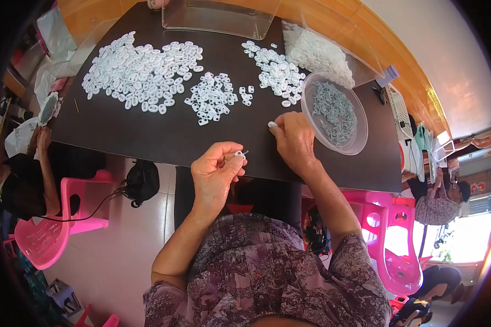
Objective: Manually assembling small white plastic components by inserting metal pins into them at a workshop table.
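Over the table's near edge, my left hand [213, 174] pinches a small white plastic piece [239, 154] between thumb and fingers; a thin metal screw-like pin [246, 152] sticks out beside it. My right hand [295, 140], farther right above the tabletop, grips a white oval piece [273, 125] at its fingertips. Just beyond that hand stands a clear round tub [361, 139] with many grey screw-like parts [335, 111] in it. Between the hands and the back lie a pile of small white pieces with holes [211, 97] and a heap of white oval pieces [281, 71].
A larger heap of white oval pieces [142, 71] covers the dark table [120, 128] at left. Clear bins [218, 27] stand at the back, one beside a bag of white parts [316, 52]. Pink chairs [65, 218] flank me. Another person's arm [43, 158] is at far left.
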`<state>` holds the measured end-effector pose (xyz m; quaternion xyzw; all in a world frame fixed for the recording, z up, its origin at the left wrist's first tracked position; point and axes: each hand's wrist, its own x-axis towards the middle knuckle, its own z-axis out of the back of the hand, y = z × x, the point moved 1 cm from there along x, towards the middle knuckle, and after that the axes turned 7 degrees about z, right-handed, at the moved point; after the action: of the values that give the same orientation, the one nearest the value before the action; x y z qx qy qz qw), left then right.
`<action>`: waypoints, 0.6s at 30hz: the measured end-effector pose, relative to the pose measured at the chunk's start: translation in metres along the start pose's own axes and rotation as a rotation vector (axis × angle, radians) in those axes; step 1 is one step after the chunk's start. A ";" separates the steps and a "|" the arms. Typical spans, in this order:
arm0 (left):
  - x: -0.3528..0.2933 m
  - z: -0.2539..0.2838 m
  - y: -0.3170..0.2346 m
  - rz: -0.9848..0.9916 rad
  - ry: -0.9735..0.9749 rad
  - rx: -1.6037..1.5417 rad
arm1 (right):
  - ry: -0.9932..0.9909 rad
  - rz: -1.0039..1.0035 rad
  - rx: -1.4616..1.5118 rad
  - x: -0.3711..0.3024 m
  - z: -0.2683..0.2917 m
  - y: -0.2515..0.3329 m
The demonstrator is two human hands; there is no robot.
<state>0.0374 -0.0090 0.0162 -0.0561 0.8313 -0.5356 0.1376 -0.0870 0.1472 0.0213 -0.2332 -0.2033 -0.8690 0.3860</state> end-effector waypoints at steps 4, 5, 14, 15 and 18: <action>0.000 -0.002 -0.002 0.028 -0.002 -0.019 | 0.214 -0.546 0.686 0.000 0.015 0.014; 0.000 -0.003 -0.002 0.032 -0.001 -0.017 | 0.214 -0.550 0.686 0.001 0.018 0.017; -0.001 -0.011 -0.003 -0.003 -0.022 -0.036 | 0.187 -0.679 1.329 -0.003 0.017 0.032; -0.001 -0.012 -0.003 -0.004 -0.028 -0.031 | 0.158 -0.679 1.334 -0.003 0.017 0.033; -0.002 -0.013 -0.002 -0.010 -0.047 -0.023 | 0.112 -0.680 1.333 -0.005 0.016 0.039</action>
<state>0.0352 0.0019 0.0238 -0.0743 0.8335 -0.5254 0.1540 -0.0507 0.1345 0.0381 0.1704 -0.7276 -0.6436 0.1655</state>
